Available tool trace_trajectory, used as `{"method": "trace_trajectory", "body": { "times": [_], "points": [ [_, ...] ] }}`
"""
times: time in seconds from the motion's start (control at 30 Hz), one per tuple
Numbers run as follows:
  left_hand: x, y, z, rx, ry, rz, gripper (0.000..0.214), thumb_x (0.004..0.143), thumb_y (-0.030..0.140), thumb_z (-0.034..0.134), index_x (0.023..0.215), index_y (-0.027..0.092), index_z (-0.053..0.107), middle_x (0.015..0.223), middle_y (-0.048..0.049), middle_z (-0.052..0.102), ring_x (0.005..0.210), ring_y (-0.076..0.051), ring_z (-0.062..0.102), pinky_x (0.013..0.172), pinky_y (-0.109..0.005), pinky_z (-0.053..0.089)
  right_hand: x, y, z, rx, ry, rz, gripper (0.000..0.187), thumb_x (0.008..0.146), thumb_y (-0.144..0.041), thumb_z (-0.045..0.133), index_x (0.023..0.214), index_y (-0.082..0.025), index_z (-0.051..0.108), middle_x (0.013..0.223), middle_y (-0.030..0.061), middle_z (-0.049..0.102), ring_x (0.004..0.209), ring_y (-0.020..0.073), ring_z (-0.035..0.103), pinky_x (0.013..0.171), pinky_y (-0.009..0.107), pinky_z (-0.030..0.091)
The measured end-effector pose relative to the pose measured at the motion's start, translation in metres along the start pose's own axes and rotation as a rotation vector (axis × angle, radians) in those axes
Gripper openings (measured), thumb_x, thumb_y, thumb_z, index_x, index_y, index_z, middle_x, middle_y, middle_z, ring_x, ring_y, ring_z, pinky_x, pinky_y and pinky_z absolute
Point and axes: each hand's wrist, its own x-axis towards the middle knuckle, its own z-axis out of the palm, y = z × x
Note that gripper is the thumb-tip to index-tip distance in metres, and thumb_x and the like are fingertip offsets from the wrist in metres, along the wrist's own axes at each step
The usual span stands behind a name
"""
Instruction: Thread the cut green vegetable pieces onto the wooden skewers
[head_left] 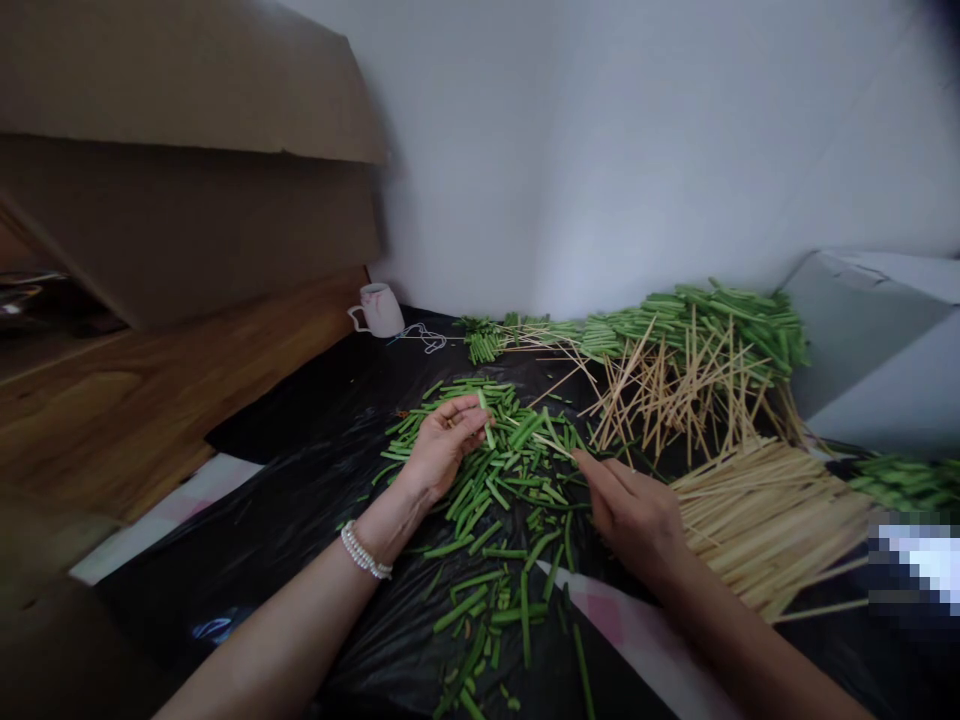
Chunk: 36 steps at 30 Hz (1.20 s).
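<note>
My left hand (448, 442), with a beaded bracelet at the wrist, pinches a short green bean-like piece (486, 420) between thumb and fingers. To its right, my right hand (634, 510) is closed on a thin wooden skewer (556, 445), whose tip points left towards that piece. Some green pieces lie along the skewer's far end; whether they are threaded on it I cannot tell. Beneath both hands spreads a loose heap of cut green pieces (469, 490) on black plastic sheeting (300, 520).
Bare skewers (780, 520) lie stacked at the right. Behind them is a pile of filled green skewers (697, 320), sticks pointing forward. A pinkish-white mug (381, 310) and a white cord (429, 338) sit at the back left. Cardboard (187, 220) overhangs the left; a pale box (885, 340) stands right.
</note>
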Motion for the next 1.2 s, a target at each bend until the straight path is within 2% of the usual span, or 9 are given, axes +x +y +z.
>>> {"method": "trace_trajectory", "body": {
  "times": [0.07,0.2,0.57,0.77,1.0,1.2],
  "points": [
    [-0.0004,0.0016,0.0,-0.099,-0.065,-0.116,0.034,0.062,0.018,0.084,0.093,0.014,0.07,0.082,-0.0033,0.071,0.075,-0.012,0.066,0.064,-0.018,0.05,0.0002,-0.0004,-0.0003,0.002,-0.009,-0.005,0.03,0.088,-0.007,0.05,0.114,-0.012,0.064,0.072,0.0009,0.066,0.063,0.0111,0.058,0.062,0.024,0.039],
    [-0.0004,0.0025,-0.0008,-0.189,-0.142,-0.178,0.027,0.066,0.012,0.081,0.092,0.012,0.072,0.083,-0.0038,0.072,0.074,-0.011,0.067,0.063,-0.016,0.052,-0.0001,-0.001,-0.0004,0.005,-0.004,-0.019,0.029,0.088,-0.006,0.051,0.113,-0.012,0.064,0.074,0.0012,0.066,0.063,0.0112,0.058,0.062,0.025,0.039],
    [-0.0013,-0.0033,-0.0032,-0.165,-0.197,-0.176,0.025,0.068,0.015,0.08,0.093,0.013,0.073,0.086,-0.0045,0.074,0.074,-0.01,0.067,0.066,-0.019,0.052,-0.0011,-0.0015,-0.0001,-0.006,-0.004,-0.044,0.033,0.086,-0.005,0.05,0.115,-0.013,0.064,0.075,0.0018,0.066,0.063,0.0107,0.057,0.06,0.025,0.04],
    [-0.0019,-0.0044,-0.0029,-0.147,-0.188,-0.166,0.025,0.067,0.017,0.082,0.091,0.015,0.074,0.084,-0.005,0.074,0.074,-0.012,0.067,0.07,-0.023,0.053,-0.0006,-0.0016,-0.0002,-0.016,-0.02,-0.035,0.036,0.086,-0.006,0.048,0.117,-0.016,0.064,0.074,0.001,0.065,0.061,0.0097,0.056,0.058,0.024,0.04],
    [-0.0018,-0.004,-0.0024,-0.131,-0.165,-0.154,0.026,0.064,0.016,0.083,0.089,0.015,0.075,0.081,-0.0045,0.074,0.071,-0.012,0.067,0.07,-0.024,0.053,0.0008,-0.0024,-0.0013,-0.01,-0.033,-0.045,0.032,0.087,-0.005,0.047,0.114,-0.012,0.064,0.072,0.0021,0.064,0.06,0.0107,0.055,0.059,0.025,0.039],
    [-0.0013,-0.0034,-0.0013,-0.098,-0.168,-0.14,0.026,0.059,0.018,0.086,0.082,0.013,0.076,0.076,-0.0044,0.074,0.068,-0.012,0.066,0.07,-0.025,0.053,-0.0023,-0.0014,0.0008,-0.003,-0.048,-0.044,0.034,0.086,-0.006,0.048,0.116,-0.012,0.063,0.073,0.0021,0.064,0.062,0.0107,0.057,0.06,0.024,0.041]
  ]
}}
